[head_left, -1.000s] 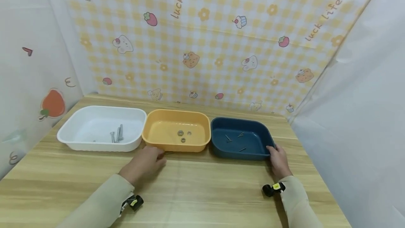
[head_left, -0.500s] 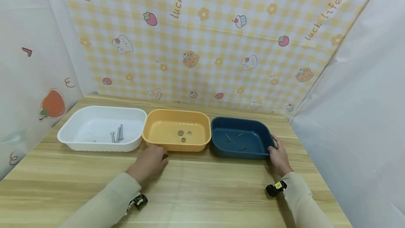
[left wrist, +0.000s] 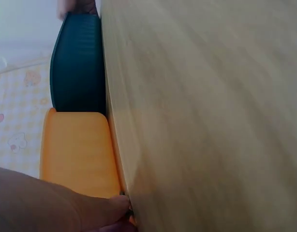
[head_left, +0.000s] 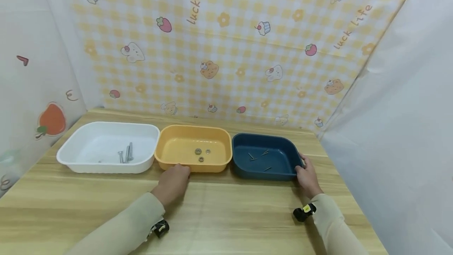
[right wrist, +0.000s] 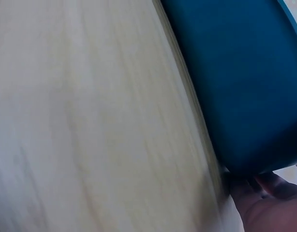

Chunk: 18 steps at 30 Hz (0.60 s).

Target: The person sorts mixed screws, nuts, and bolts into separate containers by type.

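My left hand (head_left: 173, 184) is at the front wall of the yellow tray (head_left: 170, 166). In the left wrist view its thumb and fingers pinch a small dark screw (left wrist: 130, 212) low by the tabletop, mostly hidden by the fingertips. My right hand (head_left: 307, 176) grips the front right corner of the dark blue tray (head_left: 262, 176), with the thumb on the rim and the fingers along the outer side. Several small thin screws (head_left: 267, 169) lie in this blue tray. In the yellow one are three nuts (head_left: 198, 151).
A white tray (head_left: 81, 166) holding several larger bolts (head_left: 127, 154) stands at the left, side by side with the yellow and blue trays. The wooden tabletop (head_left: 230, 215) stretches in front of them. A patterned cloth (head_left: 240, 50) hangs behind.
My left hand has slid slightly right along the yellow tray's front, and the screw seen by its fingers is now covered in the head view. The right hand keeps its hold. The view has shifted slightly.
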Motion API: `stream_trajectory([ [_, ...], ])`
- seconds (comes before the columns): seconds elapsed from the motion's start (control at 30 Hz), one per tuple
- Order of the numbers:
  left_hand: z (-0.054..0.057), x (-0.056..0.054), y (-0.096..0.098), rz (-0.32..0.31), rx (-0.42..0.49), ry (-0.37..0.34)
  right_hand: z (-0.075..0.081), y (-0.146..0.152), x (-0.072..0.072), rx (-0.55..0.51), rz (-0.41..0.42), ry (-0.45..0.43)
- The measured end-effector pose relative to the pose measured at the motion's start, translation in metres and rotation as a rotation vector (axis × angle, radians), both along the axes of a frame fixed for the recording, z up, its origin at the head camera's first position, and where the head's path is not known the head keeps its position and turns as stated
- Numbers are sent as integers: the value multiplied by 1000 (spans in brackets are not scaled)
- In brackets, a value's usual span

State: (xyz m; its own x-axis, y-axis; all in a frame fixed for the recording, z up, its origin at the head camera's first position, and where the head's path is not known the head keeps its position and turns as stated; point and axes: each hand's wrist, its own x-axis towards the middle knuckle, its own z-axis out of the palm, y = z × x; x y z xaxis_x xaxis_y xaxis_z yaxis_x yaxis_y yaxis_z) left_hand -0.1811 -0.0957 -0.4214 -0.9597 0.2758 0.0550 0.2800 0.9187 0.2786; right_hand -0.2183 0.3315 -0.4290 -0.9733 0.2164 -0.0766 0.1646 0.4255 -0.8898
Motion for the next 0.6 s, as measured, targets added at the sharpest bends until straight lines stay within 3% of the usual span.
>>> stream_trajectory([
  [0.13, 3, 1, 0, -15, 10, -48, 0, -1, 1, -11, 8, -4],
  [0.3, 6, 0, 2, -57, 173, -127, 0, 0, 1, -8, 10, -8],
  [0.43, 7, -2, 5, -91, 296, -142, 1, 0, 0, -3, 12, -5],
  [0.6, 6, -3, 13, -113, 291, -197, 2, 0, -1, -14, 12, -1],
])
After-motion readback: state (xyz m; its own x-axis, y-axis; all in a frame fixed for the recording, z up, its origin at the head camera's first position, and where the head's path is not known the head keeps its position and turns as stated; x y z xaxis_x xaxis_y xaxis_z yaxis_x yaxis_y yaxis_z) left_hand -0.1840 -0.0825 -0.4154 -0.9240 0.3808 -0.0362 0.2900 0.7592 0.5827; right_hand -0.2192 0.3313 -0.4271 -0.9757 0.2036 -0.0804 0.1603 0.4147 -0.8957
